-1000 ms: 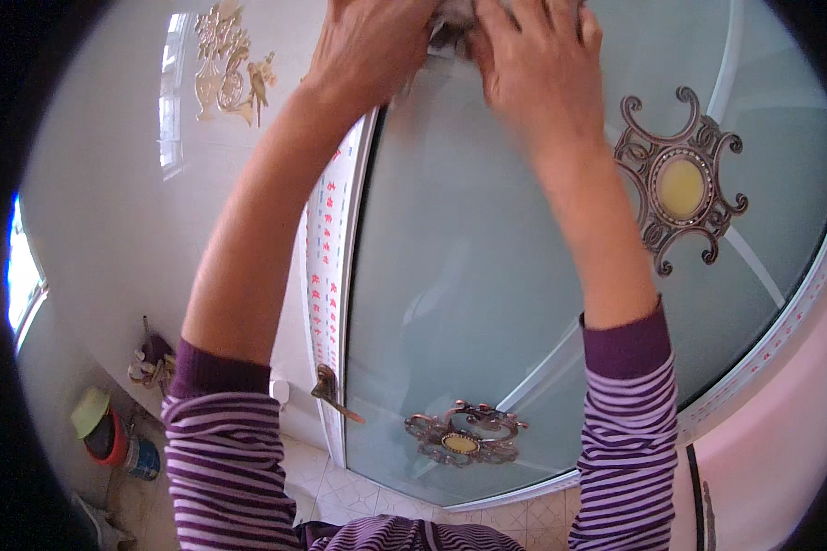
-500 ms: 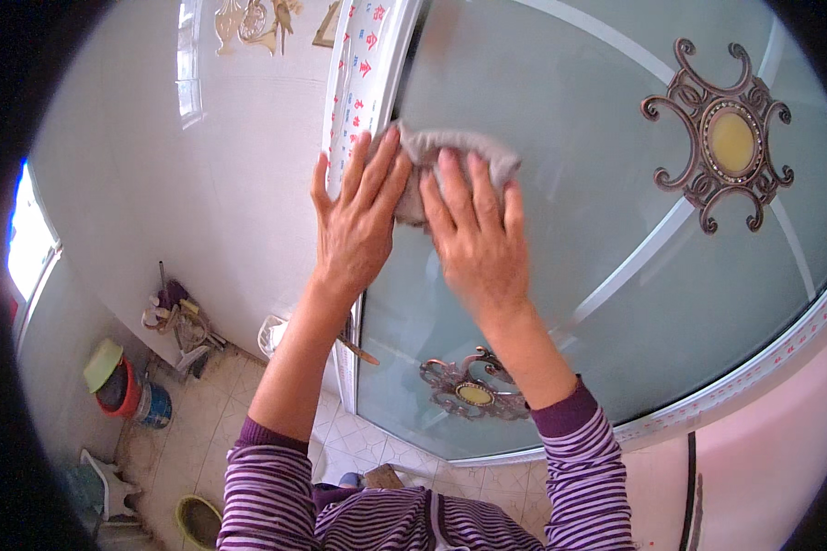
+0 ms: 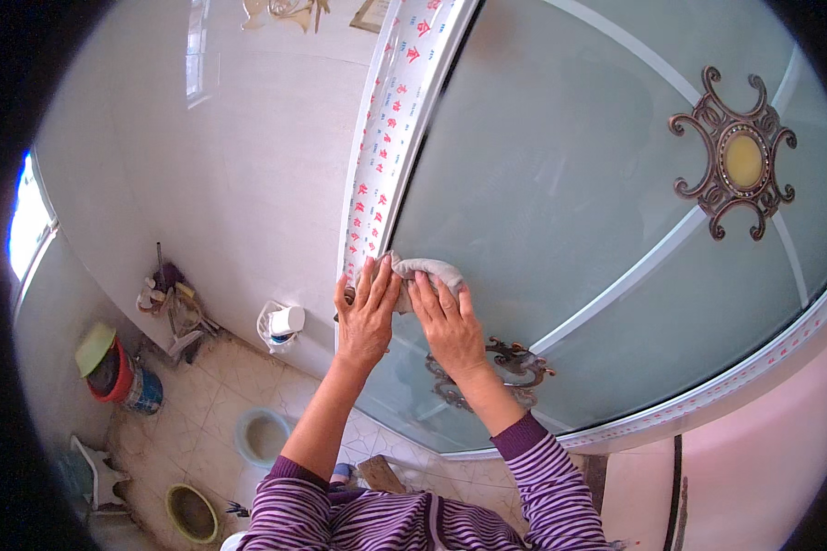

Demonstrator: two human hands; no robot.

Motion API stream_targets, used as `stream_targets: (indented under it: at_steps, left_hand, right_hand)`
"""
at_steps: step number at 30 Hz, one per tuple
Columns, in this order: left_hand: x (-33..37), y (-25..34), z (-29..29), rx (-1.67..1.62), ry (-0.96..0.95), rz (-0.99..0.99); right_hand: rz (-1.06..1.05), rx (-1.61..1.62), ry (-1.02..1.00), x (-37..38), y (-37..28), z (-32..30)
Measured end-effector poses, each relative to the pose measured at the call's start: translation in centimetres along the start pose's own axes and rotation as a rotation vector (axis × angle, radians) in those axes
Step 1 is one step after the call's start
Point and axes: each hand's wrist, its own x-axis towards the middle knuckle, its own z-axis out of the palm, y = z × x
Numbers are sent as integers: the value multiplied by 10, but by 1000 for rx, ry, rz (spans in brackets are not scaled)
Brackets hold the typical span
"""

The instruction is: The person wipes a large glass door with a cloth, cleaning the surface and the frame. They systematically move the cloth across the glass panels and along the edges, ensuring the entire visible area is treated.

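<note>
A folded grey cloth (image 3: 445, 271) is pressed against the left edge of a frosted glass door (image 3: 542, 165), where the pane meets its white frame (image 3: 386, 138). My left hand (image 3: 365, 329) holds the left part of the cloth, fingertips pointing up along the frame. Beside it, my right hand (image 3: 452, 332) presses the cloth's right part to the glass with its fingers lengthwise. Both palms face the door, so the undersides of the fingers are hidden. Just below my right hand, a bronze scrolled ornament (image 3: 515, 363) is partly covered by my wrist.
Another bronze ornament (image 3: 742, 161) with a yellow centre sits on the door at upper right. On the tiled floor stand a light blue basin (image 3: 241, 439), a yellow-green basin (image 3: 171, 514) and a red bucket (image 3: 122, 376). A white bin (image 3: 268, 323) is by the wall.
Both hands have moved down along the door's left edge with the cloth. The view has shifted, so more of the upper frame and the light blue basin now show.
</note>
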Motion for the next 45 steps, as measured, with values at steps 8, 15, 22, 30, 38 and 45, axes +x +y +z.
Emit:
stream_targets:
  at_steps: [8, 15, 22, 30, 38, 45]
  left_hand:
    - [-49, 6, 7, -36, -197, -95]
    - [-63, 9, 15, -54, -214, -134]
    - [-54, 28, 19, 29, -308, -148]
    - [-56, 54, 33, 80, -466, -59]
    - [-84, 109, 49, -60, -606, 33]
    - [-105, 132, 67, -709, -846, -280]
  right_hand:
    - [-90, -24, -94, -37, -37, 26]
    - [-65, 79, -160, -50, -57, 38]
    - [-97, 65, -212, -62, -54, 37]
    - [-63, 190, -234, -86, -46, 31]
    - [-44, 256, -324, -154, -26, 22]
    - [-122, 151, -436, -193, -3, -8]
